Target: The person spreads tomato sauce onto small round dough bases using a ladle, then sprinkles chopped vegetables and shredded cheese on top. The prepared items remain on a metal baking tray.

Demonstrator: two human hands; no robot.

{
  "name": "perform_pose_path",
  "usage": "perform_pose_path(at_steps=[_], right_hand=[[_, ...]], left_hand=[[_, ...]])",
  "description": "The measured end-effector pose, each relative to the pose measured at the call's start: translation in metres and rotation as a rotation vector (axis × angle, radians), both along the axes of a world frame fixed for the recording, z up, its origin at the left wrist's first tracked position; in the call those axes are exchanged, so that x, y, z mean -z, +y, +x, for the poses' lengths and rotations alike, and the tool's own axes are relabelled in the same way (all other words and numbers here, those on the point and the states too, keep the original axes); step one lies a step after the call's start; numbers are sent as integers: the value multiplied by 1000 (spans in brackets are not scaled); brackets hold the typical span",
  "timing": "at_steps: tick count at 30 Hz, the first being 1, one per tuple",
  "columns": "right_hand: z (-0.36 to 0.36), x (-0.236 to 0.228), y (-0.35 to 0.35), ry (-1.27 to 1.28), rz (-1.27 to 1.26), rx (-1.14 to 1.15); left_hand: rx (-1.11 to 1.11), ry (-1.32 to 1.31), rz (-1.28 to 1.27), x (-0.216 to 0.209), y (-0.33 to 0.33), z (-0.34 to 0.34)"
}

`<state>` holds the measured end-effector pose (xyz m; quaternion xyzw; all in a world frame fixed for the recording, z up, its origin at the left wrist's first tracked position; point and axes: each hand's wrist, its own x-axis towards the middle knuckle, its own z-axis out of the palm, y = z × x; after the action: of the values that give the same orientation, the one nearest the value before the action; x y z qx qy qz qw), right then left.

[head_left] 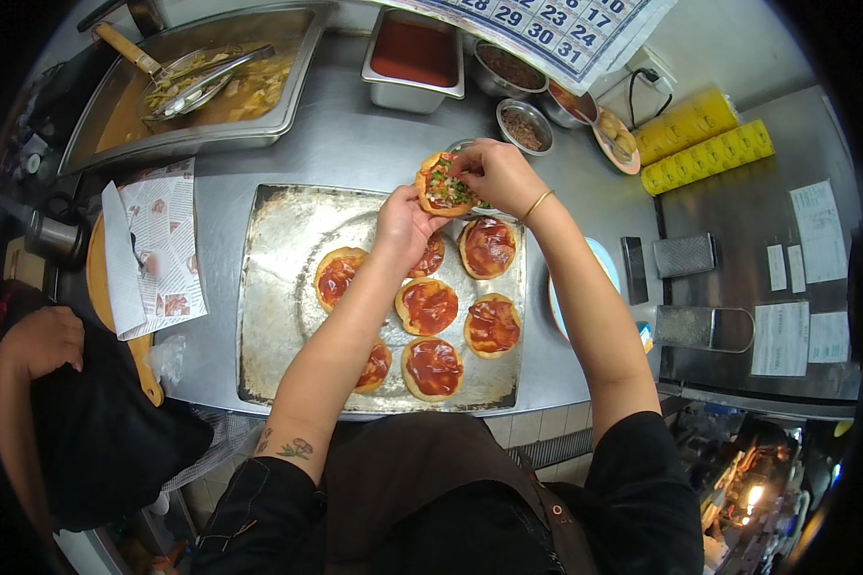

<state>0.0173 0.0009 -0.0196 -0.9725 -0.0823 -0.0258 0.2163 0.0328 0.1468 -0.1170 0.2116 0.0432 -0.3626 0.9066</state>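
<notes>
My left hand (403,228) holds a small sauced mini pizza (440,189) up above the far edge of the baking tray (280,287). Chopped green and white bits lie on its red sauce. Over that topping, my right hand (501,177) is closed in a pinch, its fingertips at the bits; what they hold is too small to make out. A metal bowl (486,210) shows only in part beneath my right hand. Several mini pizzas (431,368) with just red sauce lie on the tray, some partly covered by my left forearm.
A deep pan of yellowish food (288,105) with tongs stands far left, a red sauce container (412,94) at the back. Bowls of toppings (524,128) and yellow rolls (708,156) sit far right. Graters (686,256) hang on the right. Another person's hand (43,342) is at left.
</notes>
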Motion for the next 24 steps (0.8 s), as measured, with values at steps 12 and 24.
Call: perform_pose_path(at_steps=[12, 24], right_hand=[[-2, 1, 20, -41, -15, -122], [-6, 42, -44, -177, 65, 262]], left_hand=[[-23, -49, 133, -14, 3, -2], [-190, -52, 311, -10, 76, 0]])
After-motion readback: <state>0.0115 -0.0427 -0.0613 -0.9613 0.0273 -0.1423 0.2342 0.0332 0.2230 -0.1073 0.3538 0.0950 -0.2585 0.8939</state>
